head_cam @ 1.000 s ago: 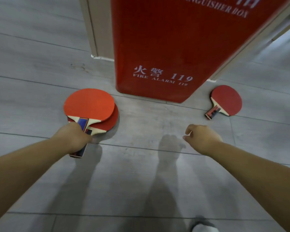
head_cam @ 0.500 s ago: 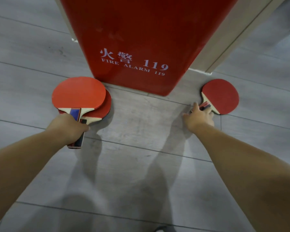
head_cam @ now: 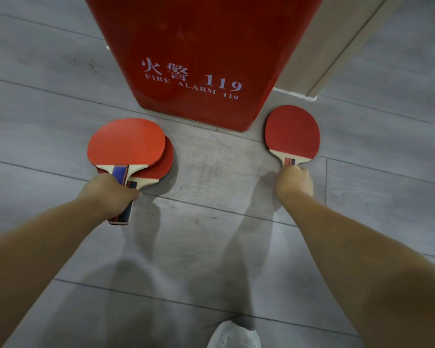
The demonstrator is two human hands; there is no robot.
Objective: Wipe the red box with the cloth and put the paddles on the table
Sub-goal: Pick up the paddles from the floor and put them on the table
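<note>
A tall red box [head_cam: 201, 46] lettered "FIRE ALARM 119" stands on the floor straight ahead. My left hand [head_cam: 108, 194] grips the handles of two stacked red paddles [head_cam: 127, 143], the lower paddle [head_cam: 167, 162] peeking out at the right; their blades lie just in front of the box's left corner. My right hand [head_cam: 295, 182] grips the handle of a third red paddle [head_cam: 292, 133], whose blade points up beside the box's right corner. No cloth is in view.
Grey plank floor [head_cam: 211, 234] stretches all around. A beige wall corner [head_cam: 319, 59] rises behind the box at the right. The white toe of my shoe [head_cam: 234, 335] shows at the bottom edge.
My right hand reached to the third paddle, took hold of its handle and turned it so the blade points away from me. My left hand kept its grip on the two stacked paddles.
</note>
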